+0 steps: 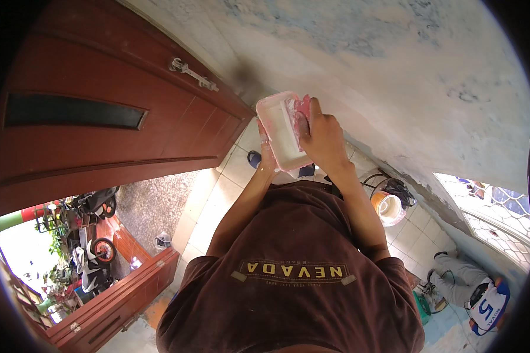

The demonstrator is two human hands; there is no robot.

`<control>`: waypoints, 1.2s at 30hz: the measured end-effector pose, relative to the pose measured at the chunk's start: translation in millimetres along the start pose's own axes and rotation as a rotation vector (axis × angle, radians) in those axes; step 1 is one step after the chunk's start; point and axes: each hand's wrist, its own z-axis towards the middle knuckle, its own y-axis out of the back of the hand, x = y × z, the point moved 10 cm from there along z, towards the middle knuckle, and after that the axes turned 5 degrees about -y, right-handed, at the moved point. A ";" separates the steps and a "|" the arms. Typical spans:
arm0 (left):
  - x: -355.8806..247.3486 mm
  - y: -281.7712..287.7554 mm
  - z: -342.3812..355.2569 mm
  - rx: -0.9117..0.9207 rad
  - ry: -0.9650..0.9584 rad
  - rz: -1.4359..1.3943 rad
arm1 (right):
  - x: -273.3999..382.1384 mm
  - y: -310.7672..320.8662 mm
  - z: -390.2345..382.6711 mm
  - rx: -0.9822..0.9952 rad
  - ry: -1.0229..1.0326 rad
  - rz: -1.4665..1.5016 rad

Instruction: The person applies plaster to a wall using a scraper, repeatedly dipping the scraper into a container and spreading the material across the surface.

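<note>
In front of my chest, beside the wall, I hold a shallow rectangular plastic tray [272,112] with pale, whitish paste in it. My left hand [267,154] is closed around its left side, and white smears show on the fingers. A pink putty spreader [302,107] is gripped in my right hand [326,136], its paste-coated edge over the right part of the tray. My right fingers wrap its back, so part of the spreader is hidden.
A red-brown wooden door [82,76] with a latch [191,73] stands left. The patchy wall [383,88] rises ahead and right. A bucket [388,207] and cables [378,176] sit on the tiles. A person [490,306] is low at right. Motorcycles [91,262] stand outside.
</note>
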 end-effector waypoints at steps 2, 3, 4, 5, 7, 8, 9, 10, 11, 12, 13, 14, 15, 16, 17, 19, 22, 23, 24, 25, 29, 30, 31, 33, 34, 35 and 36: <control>5.0 12.6 2.5 -0.035 0.024 -0.034 | -0.8 -12.6 -5.4 -0.019 0.040 -0.058; 6.8 14.3 4.6 -0.052 0.038 -0.051 | -4.4 -21.5 -7.1 -0.031 0.058 -0.088; 8.1 14.6 6.4 -0.052 0.041 -0.029 | -9.2 -30.6 -7.1 -0.050 0.093 -0.079; 8.4 12.3 6.9 -0.056 0.041 -0.006 | -8.6 -37.2 -6.4 -0.066 0.130 -0.068; 9.1 12.3 8.2 -0.051 0.052 0.026 | -20.5 -40.4 -3.8 -0.078 0.119 -0.011; 8.7 24.3 5.0 -0.056 0.054 0.034 | -23.4 -35.2 -2.9 -0.059 0.074 0.038; 8.2 21.7 4.8 -0.052 0.063 0.041 | -28.6 -25.6 -1.2 -0.049 0.025 0.082; 7.0 17.2 -0.2 -0.050 0.028 -0.053 | -29.3 -12.6 -2.7 -0.075 0.015 0.144; 5.4 9.1 1.4 -0.034 0.020 -0.098 | -29.5 4.5 -3.3 -0.105 0.011 0.201; 4.0 5.8 -0.6 -0.019 0.016 -0.113 | -32.3 16.3 -4.3 -0.132 0.006 0.260; 2.8 2.8 -3.7 -0.007 0.016 -0.118 | -42.2 16.3 -4.5 -0.127 -0.016 0.379; 3.4 -0.4 -2.6 0.030 0.025 -0.126 | -50.7 17.1 -6.2 -0.139 -0.036 0.481; 4.0 -3.4 -2.0 0.062 0.033 -0.133 | -57.8 17.8 -7.9 -0.150 -0.055 0.584; 3.8 -6.2 0.0 0.095 0.043 -0.137 | -67.9 12.8 -9.0 -0.128 -0.123 0.774; 4.0 -7.9 0.7 0.117 0.042 -0.139 | -75.5 5.0 -9.4 -0.090 -0.197 0.974; 4.7 -12.5 1.1 0.167 0.041 -0.141 | -82.1 -11.8 -12.8 0.004 -0.337 1.362; 4.5 -20.2 1.2 0.218 0.046 -0.164 | -82.9 -40.3 -22.8 0.264 -0.489 1.927; 4.7 -25.5 1.9 0.225 0.052 -0.168 | -79.0 -38.3 -21.4 0.304 -0.422 1.987; 7.4 -28.8 2.1 0.204 0.074 -0.198 | -74.1 -37.3 -19.1 0.345 -0.352 2.044; 10.7 -32.4 2.8 0.183 0.095 -0.229 | -73.9 -39.0 -16.7 0.369 -0.351 2.112; 6.2 -36.0 7.4 0.091 0.007 -0.028 | -45.3 -35.2 -12.7 0.603 -0.300 2.384; 6.4 -33.4 9.6 0.084 0.023 -0.049 | -40.1 -31.1 -13.2 0.598 -0.290 2.400; 6.2 -30.7 11.8 0.079 0.038 -0.070 | -39.5 -29.6 -13.3 0.602 -0.286 2.395; 3.9 -10.8 13.6 0.068 0.068 -0.077 | -35.2 -29.1 -11.0 0.632 -0.265 2.377; 3.3 0.6 12.1 0.064 0.078 -0.080 | -43.6 -33.8 -14.0 0.555 -0.302 2.322; 6.8 11.6 10.7 0.036 0.111 -0.183 | -55.4 -37.5 -17.4 0.480 -0.326 2.263; 10.0 22.6 10.4 0.016 0.142 -0.280 | -63.2 -36.7 -16.0 0.411 -0.335 2.205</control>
